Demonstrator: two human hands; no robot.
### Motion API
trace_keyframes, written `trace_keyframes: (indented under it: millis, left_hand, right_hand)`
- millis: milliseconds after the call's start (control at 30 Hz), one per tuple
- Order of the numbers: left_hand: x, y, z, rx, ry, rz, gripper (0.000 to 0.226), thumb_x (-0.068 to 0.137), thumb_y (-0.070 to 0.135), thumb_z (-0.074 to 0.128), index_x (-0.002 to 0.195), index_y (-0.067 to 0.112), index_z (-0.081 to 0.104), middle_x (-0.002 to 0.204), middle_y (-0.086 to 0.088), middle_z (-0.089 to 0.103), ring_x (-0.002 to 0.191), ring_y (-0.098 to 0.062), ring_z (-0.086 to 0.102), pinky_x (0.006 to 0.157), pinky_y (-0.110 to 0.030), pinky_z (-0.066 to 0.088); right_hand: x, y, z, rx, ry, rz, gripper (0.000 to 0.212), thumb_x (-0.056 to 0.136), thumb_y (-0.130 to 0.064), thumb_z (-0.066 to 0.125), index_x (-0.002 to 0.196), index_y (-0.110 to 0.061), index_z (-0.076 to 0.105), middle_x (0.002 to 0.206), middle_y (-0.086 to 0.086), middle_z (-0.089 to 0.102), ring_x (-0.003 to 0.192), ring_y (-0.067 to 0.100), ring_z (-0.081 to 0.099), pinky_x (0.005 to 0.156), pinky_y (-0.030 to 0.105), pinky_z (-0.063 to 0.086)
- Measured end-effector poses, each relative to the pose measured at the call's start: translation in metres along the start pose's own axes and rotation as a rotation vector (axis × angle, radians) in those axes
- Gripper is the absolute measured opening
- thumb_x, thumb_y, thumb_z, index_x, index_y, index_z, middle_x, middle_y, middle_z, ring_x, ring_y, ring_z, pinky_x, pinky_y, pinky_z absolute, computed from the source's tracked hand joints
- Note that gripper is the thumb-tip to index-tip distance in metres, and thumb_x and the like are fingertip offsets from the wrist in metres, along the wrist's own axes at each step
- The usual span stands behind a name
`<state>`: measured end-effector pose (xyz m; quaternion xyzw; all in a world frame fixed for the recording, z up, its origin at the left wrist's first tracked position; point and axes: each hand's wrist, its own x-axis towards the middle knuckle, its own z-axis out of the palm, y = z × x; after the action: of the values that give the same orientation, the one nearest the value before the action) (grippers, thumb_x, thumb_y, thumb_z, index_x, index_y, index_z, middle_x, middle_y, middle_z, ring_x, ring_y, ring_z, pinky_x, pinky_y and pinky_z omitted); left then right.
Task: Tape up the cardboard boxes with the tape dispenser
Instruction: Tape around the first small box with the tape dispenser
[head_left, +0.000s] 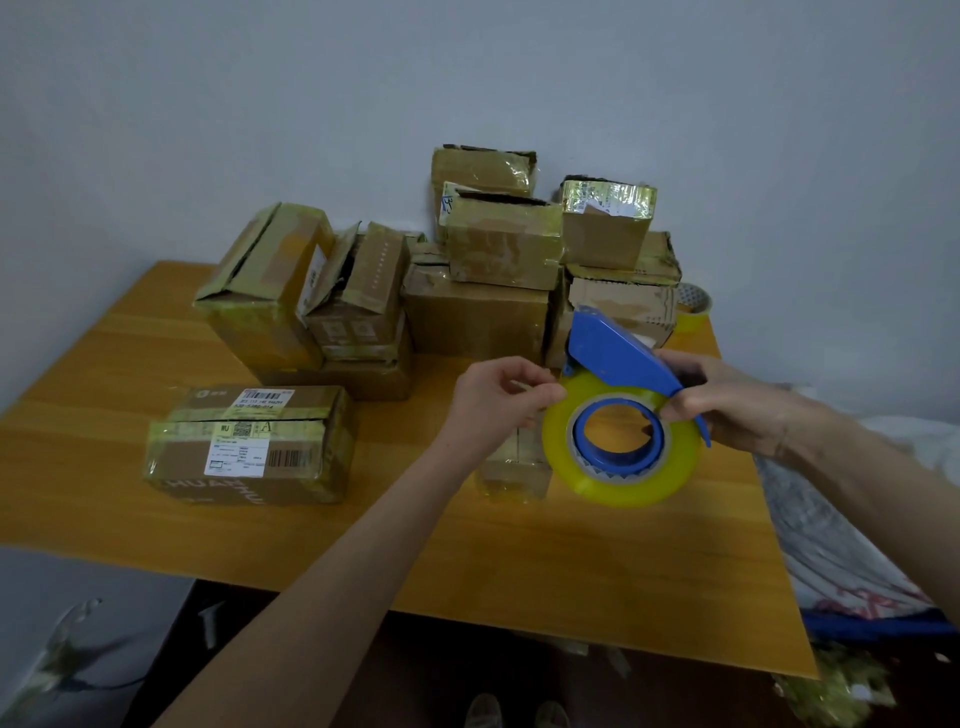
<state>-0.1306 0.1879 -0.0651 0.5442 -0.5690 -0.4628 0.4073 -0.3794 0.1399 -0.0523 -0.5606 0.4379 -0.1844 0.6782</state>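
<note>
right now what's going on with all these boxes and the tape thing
A person holds the blue tape dispenser in the right hand above a wooden table, while the left hand pinches at the edge of its yellow tape roll, apparently finding the tape end. No box is being taped yet: a small box sits under the hands, a labelled box lies to the left, and a pile of boxes stands at the back.

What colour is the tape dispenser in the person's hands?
The tape dispenser is blue, carrying a yellowish tape roll; the head view shows it.
</note>
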Motion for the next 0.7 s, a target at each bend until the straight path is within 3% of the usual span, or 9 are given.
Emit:
trace_keyframes:
  millis: [133, 300, 433, 567, 700]
  left_hand:
    - [0.001, -0.002, 0.000, -0.085, 0.000, -0.047, 0.008, 0.085, 0.014, 0.070, 0.080, 0.018, 0.067, 0.087, 0.004, 0.067, 0.079, -0.012, 0.066, 0.069, -0.025, 0.058]
    - [0.000, -0.004, -0.004, -0.145, -0.048, -0.133, 0.010, 0.088, 0.014, 0.067, 0.079, 0.017, 0.065, 0.080, 0.003, 0.068, 0.078, -0.010, 0.066, 0.071, -0.026, 0.058]
    - [0.001, -0.007, -0.004, -0.025, -0.010, -0.066, 0.007, 0.087, 0.014, 0.068, 0.080, 0.016, 0.066, 0.079, -0.004, 0.068, 0.074, -0.012, 0.067, 0.069, -0.027, 0.059]
    - [-0.001, -0.009, 0.000, -0.002, -0.016, -0.058, 0.005, 0.085, 0.018, 0.070, 0.087, 0.017, 0.066, 0.083, -0.001, 0.068, 0.070, -0.009, 0.066, 0.065, -0.026, 0.058]
    - [0.000, -0.015, 0.001, -0.042, -0.015, -0.103, 0.012, 0.084, 0.017, 0.071, 0.092, 0.010, 0.066, 0.088, -0.003, 0.067, 0.069, -0.007, 0.066, 0.063, -0.022, 0.057]
  right_hand:
    - [-0.001, -0.001, 0.002, -0.036, 0.011, 0.000, 0.080, 0.045, -0.018, 0.078, 0.123, -0.012, 0.060, 0.107, 0.015, 0.067, 0.090, 0.030, 0.066, 0.073, 0.039, 0.058]
    - [-0.002, -0.003, 0.007, -0.060, 0.039, 0.015, 0.078, 0.043, -0.020, 0.078, 0.119, -0.011, 0.062, 0.107, 0.018, 0.064, 0.094, 0.036, 0.060, 0.086, 0.053, 0.047]
    - [-0.002, -0.004, 0.009, -0.104, 0.047, 0.013, 0.078, 0.043, -0.021, 0.079, 0.118, -0.010, 0.063, 0.111, 0.028, 0.061, 0.096, 0.040, 0.058, 0.091, 0.061, 0.041]
    - [-0.004, -0.009, 0.009, -0.154, 0.037, 0.004, 0.078, 0.039, -0.023, 0.080, 0.115, -0.012, 0.063, 0.107, 0.015, 0.068, 0.094, 0.029, 0.067, 0.083, 0.043, 0.056]
    - [-0.005, -0.014, 0.010, -0.207, 0.048, -0.007, 0.078, 0.037, -0.027, 0.080, 0.112, -0.014, 0.063, 0.103, 0.006, 0.070, 0.091, 0.022, 0.069, 0.074, 0.029, 0.055]
